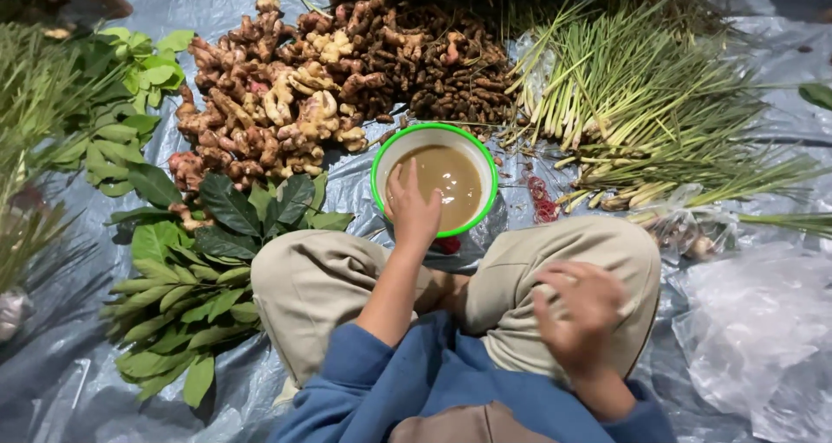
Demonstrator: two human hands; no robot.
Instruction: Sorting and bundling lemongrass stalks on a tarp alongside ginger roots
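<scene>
Left hand (412,211): your fingers dip, loosely spread, into the green-rimmed bowl (381,161) of murky water (451,183).
Right hand (579,309): released, blurred, resting empty on your knee.
Risk: nudging the rim could slop water onto the tarp (78,382).

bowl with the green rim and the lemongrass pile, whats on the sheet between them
In the head view, a small bunch of red rubber bands lies on the grey plastic sheet between the bowl and the lemongrass; otherwise bare sheet.

Sheet (763,131) under everything | bowl (386,153) centre, before the knees, liquid (451,183) in it | left hand (412,209) on bowl's near-left rim | right hand (576,309) on right knee | roots (329,79) behind bowl | stalks (641,105) right of roots | leaves (191,278) left of knees | bags (754,322) far right
</scene>
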